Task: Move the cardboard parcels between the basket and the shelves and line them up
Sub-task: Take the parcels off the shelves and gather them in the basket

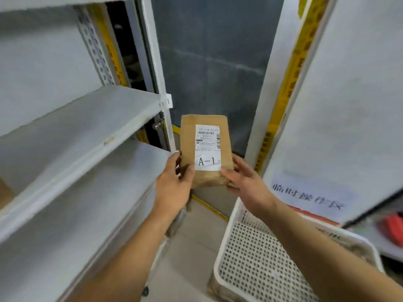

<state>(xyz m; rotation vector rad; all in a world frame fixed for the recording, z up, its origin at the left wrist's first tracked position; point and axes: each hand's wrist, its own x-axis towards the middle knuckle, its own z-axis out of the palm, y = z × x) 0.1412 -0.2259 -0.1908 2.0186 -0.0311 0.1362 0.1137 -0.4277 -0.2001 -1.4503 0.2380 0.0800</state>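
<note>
A brown cardboard parcel [226, 136] with a white shipping label marked "A-1" is held up in the middle of the view. My left hand [173, 186] grips its lower left edge and my right hand [246, 179] grips its lower right corner. The white perforated basket [246, 267] stands on the floor at the lower right, under my right forearm. The grey metal shelves [87, 127] fill the left side, and the parcel hangs just to the right of their front upright. Another brown parcel's edge [5, 192] shows at the far left on a lower shelf.
A white panel [349, 105] with a blue sign and yellow-black tape rises on the right. A dark wall lies behind the parcel. A red object [392, 227] lies on a low ledge at the far right. Bare floor [189, 253] shows between shelves and basket.
</note>
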